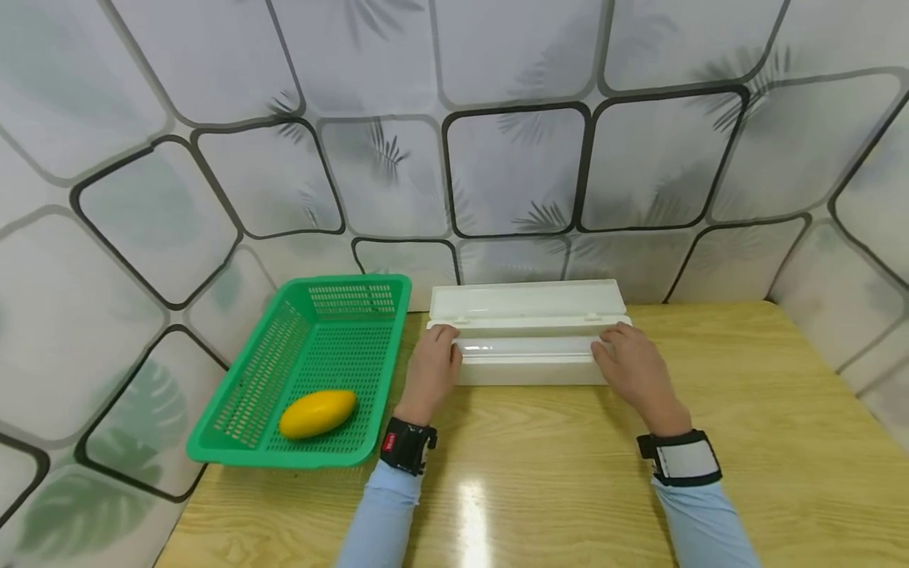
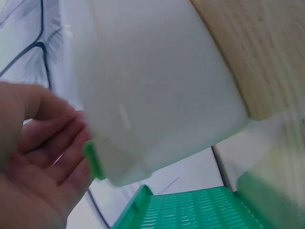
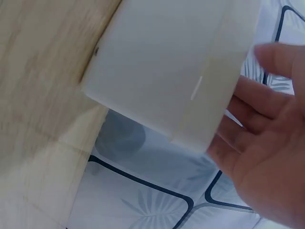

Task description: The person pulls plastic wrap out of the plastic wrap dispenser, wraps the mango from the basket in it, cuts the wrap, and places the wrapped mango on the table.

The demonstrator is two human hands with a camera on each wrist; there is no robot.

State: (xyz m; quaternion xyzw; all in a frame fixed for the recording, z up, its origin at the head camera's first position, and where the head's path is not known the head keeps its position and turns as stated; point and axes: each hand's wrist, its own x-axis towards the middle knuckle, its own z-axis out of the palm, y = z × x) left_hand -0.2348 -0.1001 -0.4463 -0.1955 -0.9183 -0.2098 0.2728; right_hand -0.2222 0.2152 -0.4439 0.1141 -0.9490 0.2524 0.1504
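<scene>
A long white cling film dispenser [image 1: 529, 373] stands on the table with its hinged lid [image 1: 525, 300] raised at the back. Along its opening lies a glossy pale strip [image 1: 525, 347]. The left hand [image 1: 433, 363] grips the left end, fingers bent over the top edge and thumb at the front. At the opposite end, the right hand [image 1: 632, 371] holds the corner in the same way. The left wrist view shows a small green tab [image 2: 94, 160] on the dispenser's edge beside the left fingers. What lies beneath the fingertips is partly hidden.
Left of the dispenser is a green plastic basket [image 1: 394, 363] with a yellow mango-like fruit [image 1: 317, 414] inside. Both stand on a light wooden table [image 1: 554, 481]. A patterned wall [image 1: 518, 173] rises directly behind the raised lid.
</scene>
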